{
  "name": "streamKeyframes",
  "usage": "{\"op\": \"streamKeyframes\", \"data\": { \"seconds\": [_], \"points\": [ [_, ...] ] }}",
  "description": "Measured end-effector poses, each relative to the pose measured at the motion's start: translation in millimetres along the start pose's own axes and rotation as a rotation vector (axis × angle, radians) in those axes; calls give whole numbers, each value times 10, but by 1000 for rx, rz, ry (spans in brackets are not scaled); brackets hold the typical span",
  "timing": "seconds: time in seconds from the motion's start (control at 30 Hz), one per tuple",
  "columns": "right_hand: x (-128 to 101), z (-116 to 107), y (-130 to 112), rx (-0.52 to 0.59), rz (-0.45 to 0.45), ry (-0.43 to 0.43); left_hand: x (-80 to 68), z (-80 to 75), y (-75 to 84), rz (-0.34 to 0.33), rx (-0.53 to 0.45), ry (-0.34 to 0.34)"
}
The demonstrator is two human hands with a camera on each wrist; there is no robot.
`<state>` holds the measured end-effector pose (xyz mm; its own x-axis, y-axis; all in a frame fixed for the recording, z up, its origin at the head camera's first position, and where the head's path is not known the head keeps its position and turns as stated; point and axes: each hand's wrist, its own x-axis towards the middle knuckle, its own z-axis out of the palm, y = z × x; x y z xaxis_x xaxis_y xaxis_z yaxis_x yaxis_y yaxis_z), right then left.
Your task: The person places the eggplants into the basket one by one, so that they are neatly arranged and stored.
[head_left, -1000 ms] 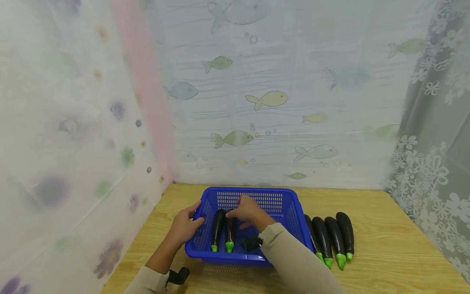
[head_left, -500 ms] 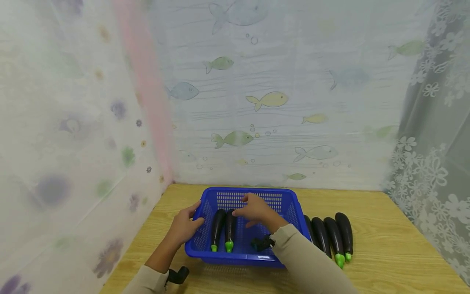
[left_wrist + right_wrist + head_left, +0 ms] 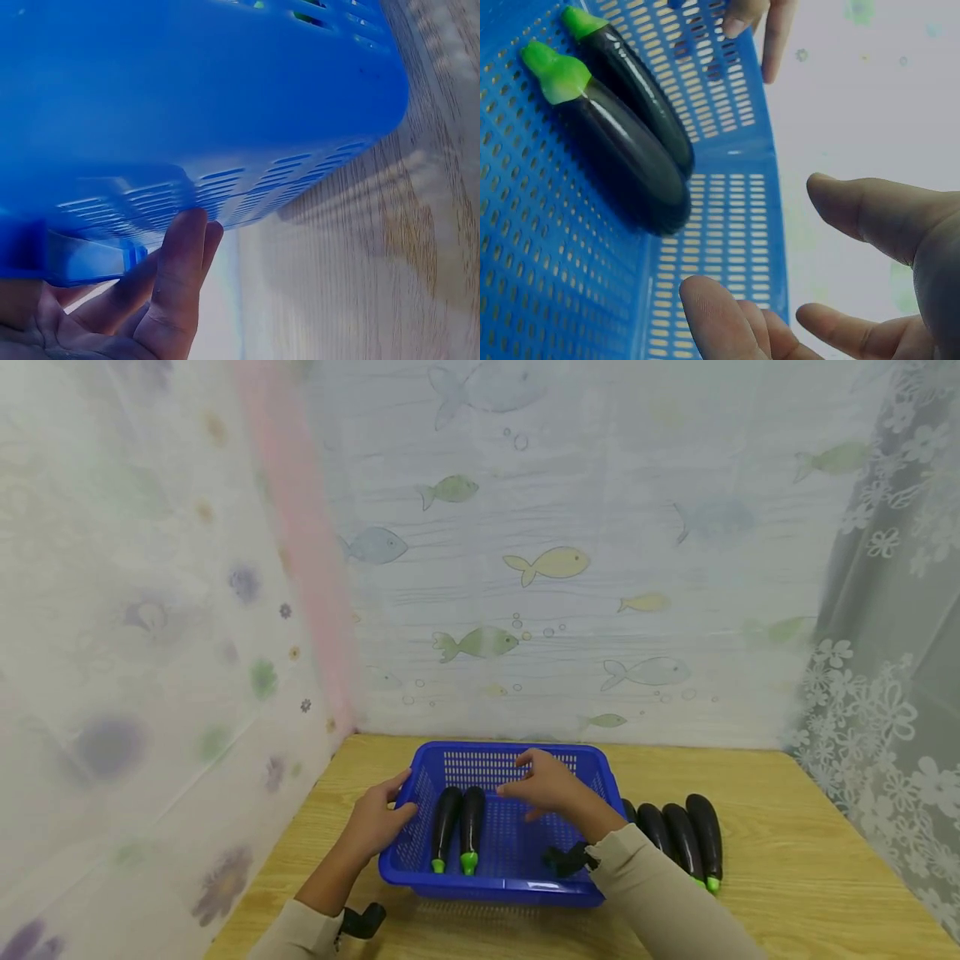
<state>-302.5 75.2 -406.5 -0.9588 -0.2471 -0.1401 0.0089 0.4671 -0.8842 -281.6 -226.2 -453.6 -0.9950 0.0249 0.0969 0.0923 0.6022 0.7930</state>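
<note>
2 glossy eggplants in slotted plastic bskt, L fingers round rim, R fingers spread, empty

Right grip is hovering, loosely spread, near the blue basket | two dark, green-capped eggplants are lying side by side inside | left grip is holding the basket

- A screened-off spot; whether home or workplace cannot be told.
- Pale fish-printed sheet behind.
- White flower-printed sheet at left.
- Grey curtain with white flowers at right.
- Yellowish wood-grain table.
</note>
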Motion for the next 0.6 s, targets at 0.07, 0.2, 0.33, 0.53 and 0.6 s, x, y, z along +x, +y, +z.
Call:
{"op": "streamKeyframes", "data": {
  "seconds": [0.07,0.2,0.33,0.53,0.6],
  "points": [
    [-42,-46,-2,4,2,-1,-15,-11,14,9,1,0],
    [-111,-137,16,-7,-14,12,-34,-28,24,11,-2,-1],
    [-160,-223,43,-19,-28,29,-52,-32,32,-3,-3,-1],
    [-254,-369,70,-13,-40,37,-132,-31,54,21,28,-11],
    [-292,-420,85,-3,-49,34,-178,-30,59,29,59,-18]
  ]
}}
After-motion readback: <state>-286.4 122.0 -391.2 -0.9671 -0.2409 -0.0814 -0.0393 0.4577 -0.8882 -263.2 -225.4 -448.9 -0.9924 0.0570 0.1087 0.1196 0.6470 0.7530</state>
